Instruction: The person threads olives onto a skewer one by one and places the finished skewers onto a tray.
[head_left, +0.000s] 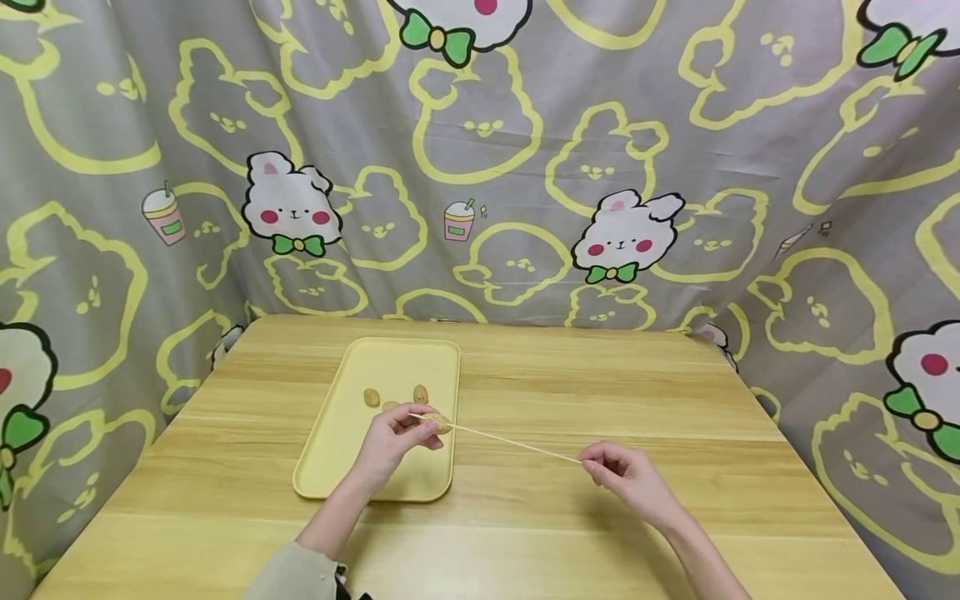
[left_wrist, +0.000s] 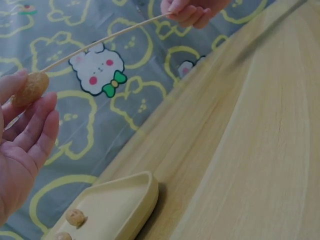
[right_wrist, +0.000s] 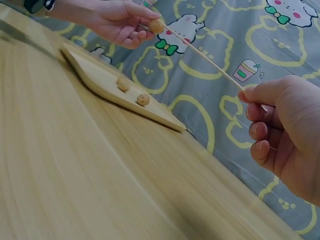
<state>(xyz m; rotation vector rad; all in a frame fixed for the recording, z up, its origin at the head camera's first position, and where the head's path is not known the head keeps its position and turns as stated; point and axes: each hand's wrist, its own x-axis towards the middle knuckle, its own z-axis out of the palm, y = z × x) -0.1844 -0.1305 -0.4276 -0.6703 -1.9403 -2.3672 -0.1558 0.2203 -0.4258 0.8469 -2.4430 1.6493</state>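
Note:
Between the thumb and fingers of my left hand (head_left: 397, 437) is a light-brown, oval meatball (left_wrist: 31, 90), held above the tray's right side. A thin wooden skewer (head_left: 517, 442) runs into it, and a short tip shows past its left side in the head view. My right hand (head_left: 630, 483) pinches the skewer's other end between thumb and forefinger, with the other fingers curled. The skewer slants down to the right over the table. On the yellow tray (head_left: 330, 467) lie a meatball (head_left: 372, 397) and another meatball (head_left: 421, 394); one more is partly hidden behind my left hand.
The tray stands left of centre on a wood-grain table (head_left: 540, 533). A grey curtain (head_left: 360, 125) with cartoon animals hangs behind the table and along both sides. Bare tabletop lies under my right hand.

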